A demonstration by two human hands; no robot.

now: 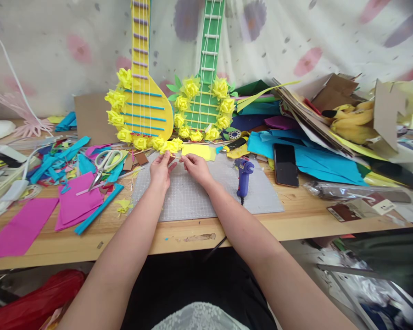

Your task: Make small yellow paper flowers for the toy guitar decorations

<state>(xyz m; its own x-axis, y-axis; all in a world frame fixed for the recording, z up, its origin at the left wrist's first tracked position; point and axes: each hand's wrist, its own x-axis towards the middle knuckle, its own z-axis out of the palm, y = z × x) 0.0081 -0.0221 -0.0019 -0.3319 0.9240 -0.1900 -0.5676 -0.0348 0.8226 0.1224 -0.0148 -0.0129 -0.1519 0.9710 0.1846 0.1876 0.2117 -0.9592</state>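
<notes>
Your hands, left (160, 170) and right (197, 167), pinch a small yellow piece (176, 157) over the grey mat (192, 197); wooden worktop (296, 220) cluttered, glue gun (243, 176) right, spotted cloth (296, 32) far.

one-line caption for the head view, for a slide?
Left hand and right hand pinch a small yellow paper piece over a grey cutting mat, beside a purple glue gun.

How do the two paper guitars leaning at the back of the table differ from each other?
The yellow guitar stands on the left with blue bars across its body; the green guitar stands on the right with pale bars. The yellow guitar's flowers line only its left and bottom edges, while the green guitar's flowers ring its body and have green leaves. Both lean against the backdrop, carry white strings and yellow paper flowers.
</notes>
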